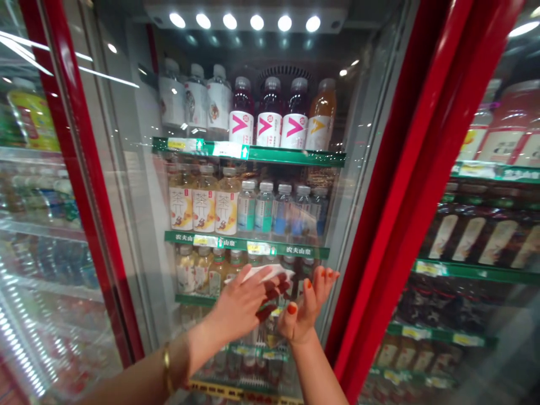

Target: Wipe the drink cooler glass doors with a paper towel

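Observation:
A thin white tissue (pixel 270 273) lies under the outstretched fingers of my left hand (pixel 242 301), against or just in front of the glass door (pixel 358 112). I cannot tell whether it is paper or cloth. A gold bangle (pixel 167 368) circles my left wrist. To the right, my right hand (pixel 307 306) is raised near the glass with its palm turned up. Its fingers are apart and a little bent, the orange nails show, and nothing is in it. Behind the glass, beside both hands, stand bottles on the lower shelves, partly hidden by my hands.
Juice bottles (pixel 270 121) fill the top shelf, with tea bottles (pixel 203 205) one shelf lower. Green shelf edges (pixel 295 157) carry price tags. A red door frame (pixel 392 191) rises on the right, another red frame (pixel 84 169) on the left, with more drink coolers beyond.

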A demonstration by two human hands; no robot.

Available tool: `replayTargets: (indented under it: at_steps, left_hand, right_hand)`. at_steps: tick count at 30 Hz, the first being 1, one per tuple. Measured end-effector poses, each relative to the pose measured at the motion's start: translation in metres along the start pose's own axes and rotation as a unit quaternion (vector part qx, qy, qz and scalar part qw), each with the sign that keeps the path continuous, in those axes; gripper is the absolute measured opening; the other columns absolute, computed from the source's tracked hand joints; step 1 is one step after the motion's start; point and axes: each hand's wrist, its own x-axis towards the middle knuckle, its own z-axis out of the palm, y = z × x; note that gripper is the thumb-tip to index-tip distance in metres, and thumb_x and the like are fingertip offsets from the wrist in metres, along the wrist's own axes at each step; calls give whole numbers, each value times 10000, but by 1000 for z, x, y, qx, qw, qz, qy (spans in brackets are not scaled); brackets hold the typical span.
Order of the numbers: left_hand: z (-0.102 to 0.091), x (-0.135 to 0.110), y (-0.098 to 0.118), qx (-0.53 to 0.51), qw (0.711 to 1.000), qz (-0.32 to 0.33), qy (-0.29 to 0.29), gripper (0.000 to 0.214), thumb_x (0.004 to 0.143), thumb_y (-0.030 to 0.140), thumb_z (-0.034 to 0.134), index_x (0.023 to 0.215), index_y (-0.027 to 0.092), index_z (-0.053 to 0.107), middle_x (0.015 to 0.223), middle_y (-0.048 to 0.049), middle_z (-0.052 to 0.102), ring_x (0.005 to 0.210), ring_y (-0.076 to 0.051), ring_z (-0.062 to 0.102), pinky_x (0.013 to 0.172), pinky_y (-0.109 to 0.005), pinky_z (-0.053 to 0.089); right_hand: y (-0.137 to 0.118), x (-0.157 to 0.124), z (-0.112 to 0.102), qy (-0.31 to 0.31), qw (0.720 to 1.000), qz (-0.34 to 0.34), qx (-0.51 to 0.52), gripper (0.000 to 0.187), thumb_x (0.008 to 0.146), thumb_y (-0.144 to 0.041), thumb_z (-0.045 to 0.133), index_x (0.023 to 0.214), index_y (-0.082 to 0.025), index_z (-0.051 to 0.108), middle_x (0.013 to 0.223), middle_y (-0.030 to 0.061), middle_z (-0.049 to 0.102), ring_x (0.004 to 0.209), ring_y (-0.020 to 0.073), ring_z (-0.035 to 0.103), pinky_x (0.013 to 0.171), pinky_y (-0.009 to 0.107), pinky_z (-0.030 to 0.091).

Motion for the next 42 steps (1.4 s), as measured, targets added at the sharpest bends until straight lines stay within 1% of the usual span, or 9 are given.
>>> replayTargets:
  at_steps: [6,10,16,21,28,31,35,38,42]
  left_hand:
    - [-19,31,-85,31,969,-238,48,838,1067,437,600,1778,334,168,1833,-49,302,1754,-303,43,1415,-636,-55]
    - [-11,36,-56,-4,975,-219,27,813,1072,375,574,1777,363,169,1818,-17,337,1755,-259,46,1432,-583,-53]
    - [-8,-63,-57,1,984,-179,4,754,1065,485,608,1740,447,276,1714,38,519,1741,-278,161,1426,-564,-73]
    - [-23,-4,-96,-15,939,-341,41,801,1081,376,538,1782,241,175,1856,-124,184,1749,-350,-29,1402,-697,-43]
    - [0,-10,17,-14,999,-25,-30,525,1085,434,472,1607,471,524,1770,203,370,1743,-120,-17,1455,-418,-58]
    - [-5,-21,-10,-7,990,-138,38,705,1089,353,490,1757,332,266,1794,61,367,1744,-138,0,1438,-462,-103]
    - [-11,43,-55,-9,965,-251,70,803,1100,320,474,1783,189,73,1846,-85,199,1747,-204,-33,1423,-525,-117]
    - [-6,69,-37,-5,993,-108,42,764,1081,316,509,1776,261,197,1848,-10,230,1747,-195,-46,1433,-497,-109]
    - [-2,20,-19,3,999,53,3,681,1059,396,581,1711,360,391,1805,86,347,1751,-160,15,1450,-462,-62]
  right_hand:
    - [-12,13,13,-125,979,15,-158,745,1036,-287,536,1750,-201,340,1794,155,401,1753,351,108,1360,792,22]
    - [-15,16,16,-170,962,5,-212,726,1041,-458,641,1686,-184,453,1705,166,539,1758,327,84,1355,770,-62]
    - [-10,18,4,-221,951,1,-218,811,1012,-597,671,1697,-229,441,1718,169,520,1721,368,210,1356,763,-15]
    - [-5,16,1,-165,969,8,-185,845,1017,-504,688,1748,-263,340,1821,187,329,1688,416,297,1340,771,146]
    - [7,-4,-17,-134,974,69,-168,790,1062,-245,575,1782,-277,249,1852,182,250,1719,418,232,1320,766,266]
    - [11,-12,-17,-161,966,57,-196,818,1060,-240,581,1789,-271,210,1853,185,235,1725,408,217,1327,753,275]
    - [14,-18,-13,-162,958,40,-234,802,1074,-278,541,1792,-246,187,1860,183,202,1733,405,185,1326,757,276]
    - [16,-19,-16,-163,960,22,-228,774,1087,-297,508,1791,-240,193,1861,172,207,1733,398,188,1323,751,285]
    - [17,-19,-20,-157,965,4,-211,727,1105,-292,451,1787,-208,211,1860,163,215,1742,366,166,1349,732,247]
